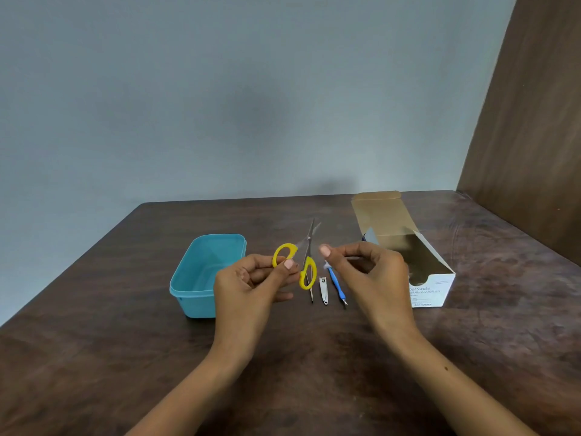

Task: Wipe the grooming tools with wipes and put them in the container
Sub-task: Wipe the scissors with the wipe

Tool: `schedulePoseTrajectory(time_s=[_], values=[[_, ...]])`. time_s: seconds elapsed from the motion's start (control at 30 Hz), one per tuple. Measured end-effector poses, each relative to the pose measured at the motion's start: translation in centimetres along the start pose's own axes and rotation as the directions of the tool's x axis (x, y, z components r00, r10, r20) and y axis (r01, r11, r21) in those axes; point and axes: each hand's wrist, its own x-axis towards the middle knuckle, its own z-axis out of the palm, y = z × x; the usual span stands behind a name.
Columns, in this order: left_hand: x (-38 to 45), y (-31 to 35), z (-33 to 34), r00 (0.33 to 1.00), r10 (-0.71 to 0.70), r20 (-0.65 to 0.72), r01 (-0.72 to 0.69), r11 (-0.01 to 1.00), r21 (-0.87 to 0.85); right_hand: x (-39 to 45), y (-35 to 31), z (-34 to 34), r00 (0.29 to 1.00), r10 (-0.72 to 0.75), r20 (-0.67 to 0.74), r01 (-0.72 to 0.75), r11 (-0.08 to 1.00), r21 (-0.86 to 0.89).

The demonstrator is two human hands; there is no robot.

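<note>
I see my left hand (254, 278) raised over the brown table (125, 357), its thumb and curled fingers pinching one yellow handle loop of the scissors (306, 262). The scissors are lifted off the table and spread apart: one loop sits in my left fingers, the other hangs lower and to the right, and the thin metal blades point away from me toward the wall, blurred at their tips.

My right hand (367, 269) is up at the same height, just right of the scissors, fingers curled in and thumb stretched toward the blades. A small white scrap shows below the thumb, near the top of the blue tool; I take it for a wipe (327, 265), but I cannot tell for sure whether the hand is pinching it or whether it lies underneath.

On the table between my hands lie three small tools side by side. A thin metal pair of tweezers (311, 294) lies partly behind the lower yellow loop, a small silver nail clipper (323, 291) just to its right, and a slim blue-handled cuticle pusher (336, 286) angled beside that, its metal tip toward me.

The blue container (201, 275) stands to the left, lid off, partly covered by my left hand, and I see nothing in the part of its inside that shows. To the right stands a white cardboard box of alcohol swabs (430, 291), its top flap (380, 212) folded back toward the wall
</note>
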Motion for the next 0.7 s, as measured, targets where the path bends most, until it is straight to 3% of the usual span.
schedulePoseTrajectory(time_s=[0.23, 0.4, 0.57, 0.7], values=[[-0.2, 0.2, -0.1, 0.996, -0.079, 0.032, 0.079, 0.997, 0.008, -0.2, 0.3, 0.1, 0.983, -0.182, -0.04, 0.18, 0.982, -0.049], [-0.3, 0.4, 0.2, 0.985, -0.14, 0.096, 0.142, 0.99, -0.012, -0.3, 0.5, -0.1, 0.888, -0.46, -0.02, 0.44, 0.861, -0.255], [-0.5, 0.5, 0.3, 0.961, -0.19, 0.199, 0.202, 0.979, -0.039, -0.3, 0.8, 0.5, 0.808, -0.582, 0.091, 0.571, 0.736, -0.364], [-0.4, 0.6, 0.2, 0.953, -0.208, 0.219, 0.225, 0.973, -0.055, -0.7, 0.9, 0.9, 0.8, -0.584, 0.138, 0.592, 0.73, -0.343]])
